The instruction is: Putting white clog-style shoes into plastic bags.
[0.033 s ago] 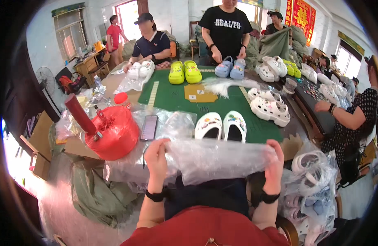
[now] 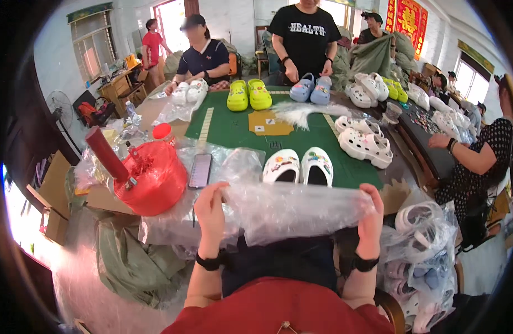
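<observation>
A clear plastic bag [image 2: 298, 209] is stretched sideways between my hands, in front of my body at the table's near edge. My left hand [image 2: 210, 214] pinches its left end, and my right hand [image 2: 371, 217] grips the right end between thumb and fingers. Just beyond the bag, a pair of white clogs [image 2: 317, 162] with colourful charms stands on the green mat [image 2: 239, 128]; the bag covers a little of their near ends. To the left of the clogs lies a phone [image 2: 200, 171] on more clear plastic.
Left of the phone sits a red round bundle [image 2: 170, 186] with a red rod. Lime clogs [image 2: 248, 96], blue clogs [image 2: 312, 90] and white clogs [image 2: 365, 146] stand around the mat. Bagged shoes [image 2: 420, 239] are piled at my right. Co-workers stand or sit around the table.
Both hands and the stretched bag appear slightly higher in the picture; the table scene has shifted a little too. My grip on the bag looks the same.
</observation>
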A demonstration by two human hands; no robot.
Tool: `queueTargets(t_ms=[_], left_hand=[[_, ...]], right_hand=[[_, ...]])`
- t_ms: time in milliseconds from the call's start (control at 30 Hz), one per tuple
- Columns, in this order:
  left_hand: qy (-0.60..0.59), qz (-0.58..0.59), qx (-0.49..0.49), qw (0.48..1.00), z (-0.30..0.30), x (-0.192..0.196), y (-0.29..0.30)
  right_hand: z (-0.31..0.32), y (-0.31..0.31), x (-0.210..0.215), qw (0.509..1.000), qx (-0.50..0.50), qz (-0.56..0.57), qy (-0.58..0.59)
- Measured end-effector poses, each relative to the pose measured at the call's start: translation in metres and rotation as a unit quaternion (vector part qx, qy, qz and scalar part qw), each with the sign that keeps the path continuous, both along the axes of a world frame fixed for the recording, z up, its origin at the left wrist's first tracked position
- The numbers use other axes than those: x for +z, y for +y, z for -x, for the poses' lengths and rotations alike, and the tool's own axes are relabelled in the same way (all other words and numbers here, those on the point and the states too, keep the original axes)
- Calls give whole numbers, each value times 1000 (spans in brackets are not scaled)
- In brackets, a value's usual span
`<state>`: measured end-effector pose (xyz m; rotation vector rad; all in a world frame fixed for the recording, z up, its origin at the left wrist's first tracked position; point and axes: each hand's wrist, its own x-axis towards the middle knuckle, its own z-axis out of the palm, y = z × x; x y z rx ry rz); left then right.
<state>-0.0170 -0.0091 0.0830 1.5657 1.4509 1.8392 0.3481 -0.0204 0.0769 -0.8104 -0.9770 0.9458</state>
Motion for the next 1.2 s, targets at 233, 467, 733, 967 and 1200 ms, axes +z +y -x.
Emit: queueTargets(t_ms=[233,467,733,967,1200], left_hand=[[-396,57,-266,877,-9,-25,31],[-260,171,-252,916,-8,-44,28],[-136,99,-110,980,-6,-20,27],[105,60,-152,981,-40,65,-2],[216,70,-384,895,-41,80,-30]], right_hand=[[31,18,8,995,35,69,-66],[32,10,-5,961,149,151,-179],[24,-17,8,969,182,77,-149],[82,-45,85,882,17,-214,-420],[87,-34,52,978,60,47,-192]])
